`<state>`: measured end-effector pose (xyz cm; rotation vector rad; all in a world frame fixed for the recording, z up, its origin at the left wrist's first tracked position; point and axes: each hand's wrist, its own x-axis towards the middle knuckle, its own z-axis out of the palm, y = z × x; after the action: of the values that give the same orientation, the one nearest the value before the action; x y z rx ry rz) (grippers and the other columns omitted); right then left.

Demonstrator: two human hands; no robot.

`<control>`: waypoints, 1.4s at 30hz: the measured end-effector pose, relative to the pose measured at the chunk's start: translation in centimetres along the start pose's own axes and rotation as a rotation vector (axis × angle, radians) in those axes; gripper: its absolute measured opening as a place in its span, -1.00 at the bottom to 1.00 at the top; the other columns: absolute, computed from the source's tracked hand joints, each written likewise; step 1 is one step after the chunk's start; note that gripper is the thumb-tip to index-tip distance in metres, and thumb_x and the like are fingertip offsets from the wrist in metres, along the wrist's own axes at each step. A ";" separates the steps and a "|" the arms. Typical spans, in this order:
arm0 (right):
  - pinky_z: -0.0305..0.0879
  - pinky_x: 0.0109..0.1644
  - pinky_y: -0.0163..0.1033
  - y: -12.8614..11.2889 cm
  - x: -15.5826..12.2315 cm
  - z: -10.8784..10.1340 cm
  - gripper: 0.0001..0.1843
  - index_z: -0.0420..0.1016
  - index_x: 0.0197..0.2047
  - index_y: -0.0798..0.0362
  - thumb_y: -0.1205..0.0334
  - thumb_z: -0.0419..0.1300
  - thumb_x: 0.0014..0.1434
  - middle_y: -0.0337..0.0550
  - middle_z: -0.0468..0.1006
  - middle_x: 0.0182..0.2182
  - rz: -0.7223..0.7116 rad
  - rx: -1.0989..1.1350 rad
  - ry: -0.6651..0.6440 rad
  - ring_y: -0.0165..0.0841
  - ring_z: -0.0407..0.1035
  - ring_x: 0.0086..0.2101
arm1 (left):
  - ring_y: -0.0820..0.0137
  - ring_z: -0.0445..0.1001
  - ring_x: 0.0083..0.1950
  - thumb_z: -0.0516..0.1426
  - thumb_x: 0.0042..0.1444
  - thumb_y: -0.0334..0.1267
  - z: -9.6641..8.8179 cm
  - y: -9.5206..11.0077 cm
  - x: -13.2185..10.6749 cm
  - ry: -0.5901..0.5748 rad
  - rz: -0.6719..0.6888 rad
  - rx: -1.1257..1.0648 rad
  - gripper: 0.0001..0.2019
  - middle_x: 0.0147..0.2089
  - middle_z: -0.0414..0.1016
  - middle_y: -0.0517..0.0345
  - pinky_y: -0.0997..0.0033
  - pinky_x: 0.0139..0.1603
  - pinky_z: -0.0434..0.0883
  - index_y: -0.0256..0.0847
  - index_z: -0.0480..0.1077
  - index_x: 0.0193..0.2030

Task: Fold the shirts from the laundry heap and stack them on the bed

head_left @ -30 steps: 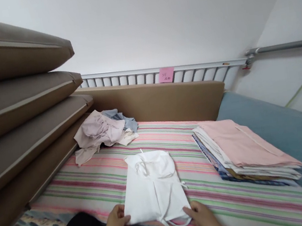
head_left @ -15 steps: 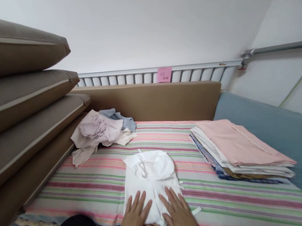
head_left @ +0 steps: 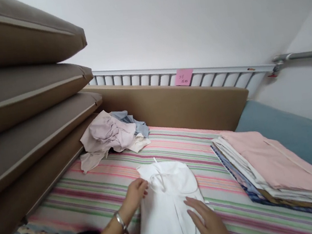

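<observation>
A white garment (head_left: 160,213), folded into a block, lies on the striped sheet in front of me. Its rounded upper part and a thin tie (head_left: 161,182) show at the far end. At the garment's upper left edge is my left hand (head_left: 136,195), a silver bracelet on its wrist; its fingers are loosely bent and hold nothing that I can see. My right hand (head_left: 208,220) hovers over or rests on the garment's right side, thumb and fingers apart; whether it touches the cloth I cannot tell.
Crumpled pink and grey-blue clothes (head_left: 112,133) lie at the back left beside stacked brown cushions (head_left: 28,119). A folded pile topped with pink cloth (head_left: 283,157) lies right on the striped sheet (head_left: 95,181). Behind stand a brown panel (head_left: 172,107) and a radiator with a pink note (head_left: 183,77).
Both hands have left their flat position at the garment's near end. The left moved up to its upper left edge, the right a little rightward. The view has shifted slightly left.
</observation>
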<state>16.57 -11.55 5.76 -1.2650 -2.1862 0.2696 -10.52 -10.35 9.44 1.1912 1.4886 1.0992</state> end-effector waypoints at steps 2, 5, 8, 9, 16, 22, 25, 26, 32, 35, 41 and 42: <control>0.34 0.03 -0.17 -2.0 3.6 0.0 -0.67 0.47 -0.06 -0.02 0.11 0.00 0.20 -0.09 0.52 -0.07 0.125 0.124 -0.016 -0.27 0.39 -0.05 | 0.39 0.45 -0.42 0.04 -0.02 -0.04 -1.1 0.1 2.6 0.027 -0.071 -0.099 -0.73 -0.38 0.46 0.09 0.39 -0.39 0.37 -0.23 0.28 -0.40; 0.37 -0.07 -0.22 -4.0 9.0 1.9 -0.60 0.39 0.03 0.09 0.14 0.05 0.14 -0.02 0.49 -0.06 0.360 0.170 -0.097 -0.29 0.42 -0.13 | 0.40 0.45 -0.42 0.01 -0.02 -0.09 -1.9 -0.7 5.2 0.074 -0.095 -0.142 -0.77 -0.38 0.44 0.11 0.40 -0.40 0.37 -0.22 0.24 -0.37; 0.36 -0.20 -0.21 -4.8 12.4 4.4 -0.55 0.35 0.05 0.12 0.18 0.11 0.08 -0.05 0.53 -0.19 0.510 0.019 -0.200 -0.29 0.44 -0.28 | 0.42 0.43 -0.43 0.01 0.00 -0.14 -2.1 -1.4 6.9 0.153 -0.072 -0.138 -0.79 -0.38 0.43 0.15 0.43 -0.41 0.35 -0.22 0.26 -0.30; 0.34 -0.23 -0.20 -5.0 12.8 5.0 -0.61 0.38 0.00 0.08 0.22 0.12 0.08 -0.10 0.53 -0.27 0.498 -0.041 -0.227 -0.29 0.43 -0.32 | 0.42 0.42 -0.42 0.03 -0.01 -0.16 -2.2 -1.6 7.4 0.179 -0.059 -0.124 -0.79 -0.37 0.43 0.15 0.44 -0.41 0.34 -0.22 0.28 -0.27; 0.11 0.09 -0.04 -6.8 8.1 4.4 -0.74 0.44 -0.18 -0.10 0.39 0.03 0.14 -0.24 0.53 -0.25 -0.348 -0.167 -0.127 -0.30 0.38 -0.18 | 0.36 0.42 -0.27 0.07 0.02 -0.26 -3.1 -2.3 9.2 0.269 0.042 0.066 -0.87 -0.31 0.47 0.10 0.38 -0.20 0.33 -0.23 0.39 -0.33; 0.27 -0.04 -0.18 -2.1 9.6 0.5 -0.77 0.48 -0.21 -0.03 0.20 0.00 0.22 -0.18 0.56 -0.27 -0.076 -0.164 -0.121 -0.30 0.41 -0.20 | 0.24 0.34 -0.06 0.10 0.00 -0.38 -3.0 -0.9 8.1 0.305 0.203 0.292 -0.86 -0.19 0.47 0.04 0.24 0.06 0.20 -0.21 0.45 -0.29; 0.26 0.00 -0.17 1.1 12.2 -1.0 -0.71 0.50 -0.18 0.05 0.21 -0.02 0.18 -0.10 0.55 -0.19 0.164 -0.231 -0.124 -0.26 0.39 -0.13 | 0.24 0.35 -0.11 0.07 0.02 -0.42 -1.6 -0.5 8.1 0.215 0.282 0.430 -0.84 -0.23 0.49 0.02 0.25 0.00 0.25 -0.23 0.47 -0.30; 0.24 0.03 -0.17 1.8 12.9 -1.3 -0.70 0.50 -0.17 0.06 0.22 -0.03 0.18 -0.09 0.55 -0.17 0.203 -0.261 -0.141 -0.27 0.39 -0.11 | 0.24 0.35 -0.12 0.06 0.02 -0.44 -1.0 -0.5 8.1 0.175 0.309 0.482 -0.83 -0.25 0.49 0.02 0.26 -0.02 0.25 -0.23 0.47 -0.30; 0.18 -0.02 -0.20 2.8 15.6 -0.2 -0.78 0.49 -0.23 0.05 0.24 0.05 0.12 -0.11 0.54 -0.20 0.284 -0.368 -0.248 -0.27 0.36 -0.12 | 0.26 0.31 -0.01 0.06 0.00 -0.47 1.5 -1.6 8.6 0.050 0.362 0.727 -0.74 -0.12 0.46 0.03 0.29 0.02 0.21 -0.20 0.44 -0.17; 0.17 -0.03 -0.18 3.1 16.4 0.8 -0.71 0.45 -0.13 0.05 0.26 0.14 0.03 -0.10 0.51 -0.12 0.344 -0.390 -0.296 -0.25 0.33 -0.07 | 0.26 0.27 0.05 0.05 0.02 -0.45 1.8 -2.2 8.8 0.074 0.294 0.795 -0.69 -0.04 0.42 0.03 0.29 0.04 0.18 -0.16 0.39 -0.08; 0.17 -0.17 -0.19 3.0 15.9 1.4 -0.62 0.44 -0.16 0.07 0.47 0.06 -0.08 -0.07 0.52 -0.21 0.435 -0.446 -0.355 -0.22 0.36 -0.16 | 0.24 0.31 -0.07 0.02 0.06 -0.44 1.7 -2.3 9.3 0.140 0.239 0.868 -0.76 -0.17 0.43 0.03 0.27 -0.05 0.19 -0.19 0.40 -0.15; 0.15 -0.17 -0.19 2.9 15.8 1.4 -0.60 0.44 -0.17 0.07 0.51 0.02 -0.09 -0.07 0.52 -0.23 0.436 -0.454 -0.349 -0.23 0.36 -0.17 | 0.24 0.31 -0.06 0.03 0.06 -0.43 1.8 -2.2 9.4 0.147 0.238 0.865 -0.76 -0.16 0.43 0.03 0.27 -0.04 0.19 -0.18 0.40 -0.15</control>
<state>12.00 3.42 9.50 -2.0896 -2.3133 0.1764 -10.32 -1.25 5.82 1.9392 2.0685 0.6877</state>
